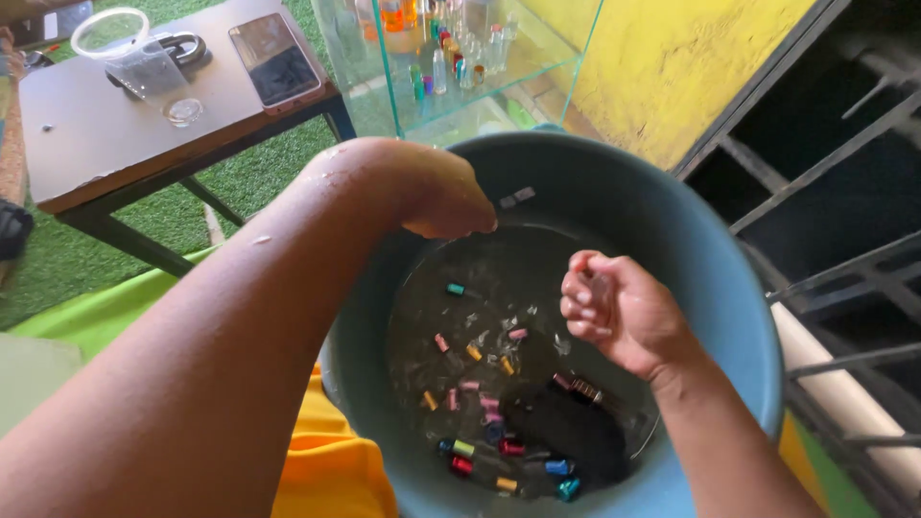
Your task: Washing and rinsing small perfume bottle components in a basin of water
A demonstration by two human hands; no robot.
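Both hands are hovering over a blue tub (710, 288) of water. The right hand (619, 312) is curling tightly around something small and clear, too hidden to name. The left hand (446, 197) is bending at the tub's far rim; its grip cannot be told. Coloured caps (484, 403) are lying on the tub's bottom.

A blue plastic tub (691, 259) holds shallow water with many small coloured caps (480, 403) scattered across its bottom. Behind it, a dark brown table (86, 144) stands on green artificial turf (278, 173), carrying a clear plastic cup (134, 62), a smartphone (275, 60) and a padlock (182, 45).
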